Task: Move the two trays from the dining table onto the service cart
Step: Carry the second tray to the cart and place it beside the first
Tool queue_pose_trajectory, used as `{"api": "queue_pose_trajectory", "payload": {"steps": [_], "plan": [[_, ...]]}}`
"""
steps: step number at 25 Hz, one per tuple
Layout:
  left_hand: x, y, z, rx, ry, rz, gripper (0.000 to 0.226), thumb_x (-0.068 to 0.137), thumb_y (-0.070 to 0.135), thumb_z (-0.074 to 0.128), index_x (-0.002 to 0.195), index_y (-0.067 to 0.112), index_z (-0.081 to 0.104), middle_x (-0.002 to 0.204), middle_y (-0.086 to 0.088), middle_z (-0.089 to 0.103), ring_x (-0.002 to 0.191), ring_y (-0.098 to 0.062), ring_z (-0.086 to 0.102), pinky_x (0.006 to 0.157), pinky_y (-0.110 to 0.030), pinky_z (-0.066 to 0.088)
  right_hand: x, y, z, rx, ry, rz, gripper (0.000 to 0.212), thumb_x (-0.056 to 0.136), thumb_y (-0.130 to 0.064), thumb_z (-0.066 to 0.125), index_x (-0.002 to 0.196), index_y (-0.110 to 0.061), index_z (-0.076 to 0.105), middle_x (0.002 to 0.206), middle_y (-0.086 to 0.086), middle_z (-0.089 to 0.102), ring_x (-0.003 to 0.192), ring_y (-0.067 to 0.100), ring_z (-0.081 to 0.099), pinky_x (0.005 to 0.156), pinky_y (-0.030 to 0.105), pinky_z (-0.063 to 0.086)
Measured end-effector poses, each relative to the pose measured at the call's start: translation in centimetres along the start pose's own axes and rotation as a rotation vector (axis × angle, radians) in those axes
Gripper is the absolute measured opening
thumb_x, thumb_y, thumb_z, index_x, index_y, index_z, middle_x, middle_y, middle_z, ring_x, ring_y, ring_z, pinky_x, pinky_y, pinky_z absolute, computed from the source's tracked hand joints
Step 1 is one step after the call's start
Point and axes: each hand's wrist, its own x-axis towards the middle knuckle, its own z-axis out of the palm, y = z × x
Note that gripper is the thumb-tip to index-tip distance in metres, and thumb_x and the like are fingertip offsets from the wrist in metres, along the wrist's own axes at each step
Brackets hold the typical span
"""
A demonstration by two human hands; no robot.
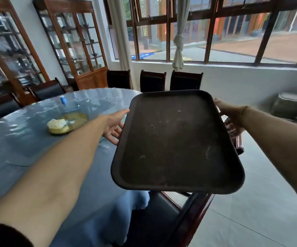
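At nine o'clock the table (28, 148) carries only a dish (68, 123) and a bottle (64, 102); no second tray shows there. The left hand (113, 127) has its thumb on the tray's rim and fingers spread beneath. The tray (176, 141), dead centre, hangs empty in the air past the table edge, above a chair (162, 220). At three o'clock the right hand (231, 115) clamps the opposite rim. No cart is visible, so this tray is probably mid-carry.

both arms outstretched, left hand (114, 126) and right hand (230, 115) spread apart.
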Motion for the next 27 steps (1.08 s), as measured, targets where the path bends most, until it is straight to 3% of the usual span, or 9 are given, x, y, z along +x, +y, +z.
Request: {"api": "queue_pose_trajectory", "payload": {"steps": [3,7,12,15,18,22,27], "plan": [[-0.2,2.8,3.8,0.056,-0.066,0.039,0.089,0.083,0.083,0.031,0.11,0.005,0.061,0.111,-0.018,0.07,0.104,-0.031,0.069,0.08,-0.047,0.06,-2.3,4.2,-3.5,0.064,0.066,0.037,0.071,0.063,-0.082,0.037,0.081,-0.015,0.052,0.08,0.01,0.05,0.062,0.024,0.052,0.066,0.034,0.05],[-1.0,7.1,10.2,0.102,-0.163,0.095,0.095,0.081,0.084,0.034,0.122,0.001,0.056,0.116,-0.02,0.067,0.105,-0.033,0.068,0.085,-0.05,0.058,-5.8,10.7,-9.0,0.166,0.167,0.138,0.074,0.081,-0.081,0.031,0.096,-0.013,0.054,0.091,0.015,0.057,0.075,0.028,0.058,0.065,0.038,0.05],[-4.1,13.1,22.0,0.214,-0.322,0.19,0.093,0.082,0.082,0.035,0.124,0.0,0.052,0.119,-0.021,0.064,0.106,-0.034,0.065,0.083,-0.049,0.057,-12.8,21.1,-17.0,0.37,0.305,0.222,0.083,0.08,-0.086,0.027,0.11,-0.014,0.054,0.101,0.018,0.059,0.083,0.031,0.059,0.074,0.044,0.05],[-7.2,15.9,29.9,0.276,-0.423,0.235,0.095,0.085,0.08,0.032,0.128,-0.001,0.053,0.122,-0.021,0.063,0.109,-0.034,0.064,0.087,-0.049,0.054,-18.0,27.6,-21.4,0.45,0.391,0.266,0.081,0.079,-0.086,0.03,0.108,-0.014,0.055,0.1,0.018,0.058,0.084,0.031,0.059,0.085,0.047,0.049],[-11.2,18.4,38.0,0.352,-0.494,0.313,0.091,0.086,0.079,0.032,0.125,-0.001,0.053,0.117,-0.021,0.062,0.106,-0.035,0.064,0.082,-0.047,0.055,-23.9,34.4,-25.4,0.542,0.477,0.307,0.081,0.08,-0.086,0.026,0.106,-0.014,0.056,0.094,0.014,0.056,0.08,0.028,0.057,0.084,0.046,0.049],[-17.2,21.0,49.0,0.448,-0.596,0.423,0.087,0.084,0.079,0.037,0.115,0.0,0.058,0.102,-0.018,0.065,0.086,-0.031,0.068,0.07,-0.043,0.058,-32.4,43.6,-29.2,0.649,0.639,0.378,0.082,0.081,-0.086,0.025,0.112,-0.016,0.056,0.099,0.016,0.056,0.077,0.028,0.056,0.081,0.043,0.047],[-25.2,22.6,61.7,0.549,-0.752,0.523,0.091,0.08,0.083,0.042,0.115,0.0,0.057,0.107,-0.018,0.065,0.092,-0.034,0.068,0.068,-0.045,0.06,-43.5,53.6,-31.2,0.784,0.802,0.473,0.085,0.079,-0.087,0.026,0.119,-0.016,0.052,0.106,0.016,0.054,0.08,0.027,0.055,0.071,0.039,0.049]]}}
